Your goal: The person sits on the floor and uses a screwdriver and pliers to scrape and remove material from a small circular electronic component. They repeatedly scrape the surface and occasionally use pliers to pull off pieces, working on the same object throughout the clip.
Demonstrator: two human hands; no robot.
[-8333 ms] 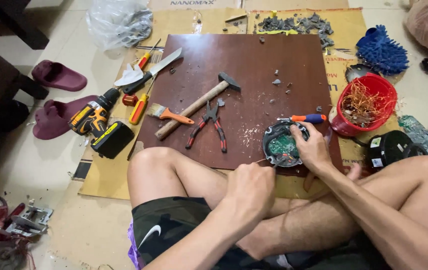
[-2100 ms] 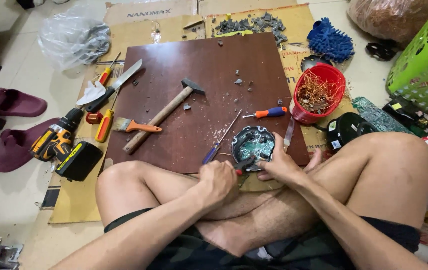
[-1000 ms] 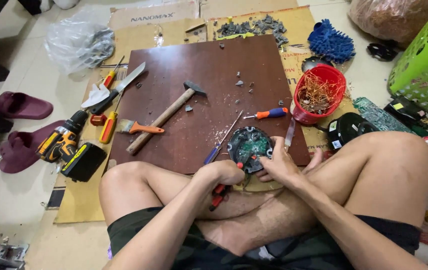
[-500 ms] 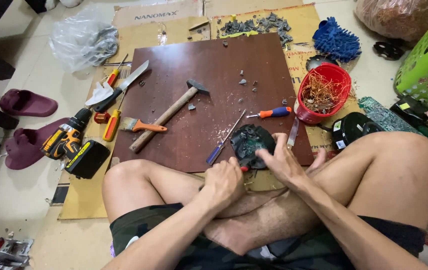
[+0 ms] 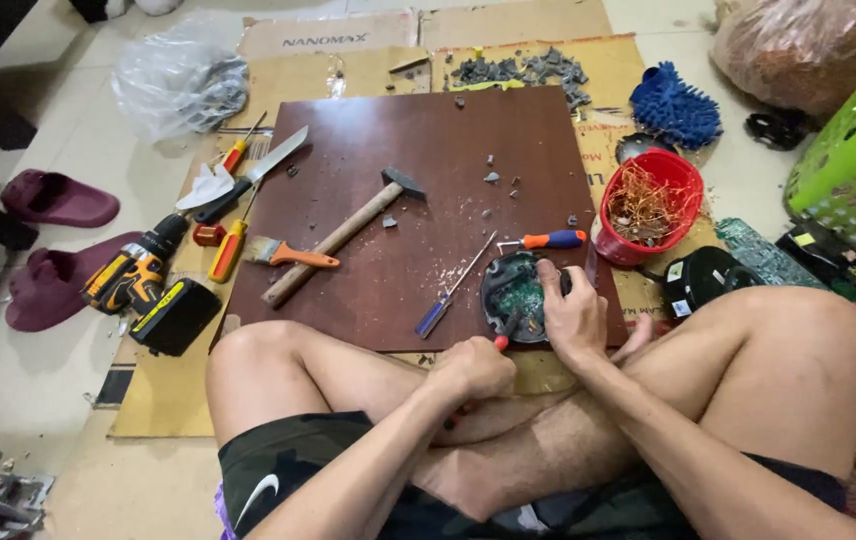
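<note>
I sit cross-legged on the floor at a brown board [image 5: 428, 150]. My right hand [image 5: 576, 322] grips the right rim of a round dark housing [image 5: 508, 295] with a green circuit board inside, at the board's near edge. My left hand [image 5: 471, 368] is closed around red-handled pliers [image 5: 499, 342], whose tip meets the housing's near rim. Most of the pliers are hidden under my fist. A blue-handled screwdriver [image 5: 451, 298] lies just left of the housing, and an orange-and-blue one [image 5: 546, 240] just behind it.
A hammer [image 5: 343, 235] and a paintbrush [image 5: 293, 255] lie mid-board. A red bowl of copper wire [image 5: 648, 205] stands to the right, a green basket [image 5: 853, 170] further right. A yellow drill [image 5: 133, 275], a knife [image 5: 248, 175] and slippers [image 5: 53, 200] lie to the left.
My left hand has brought the pliers up against the housing's near rim. My right hand keeps its hold on the housing. The view has shifted slightly.
</note>
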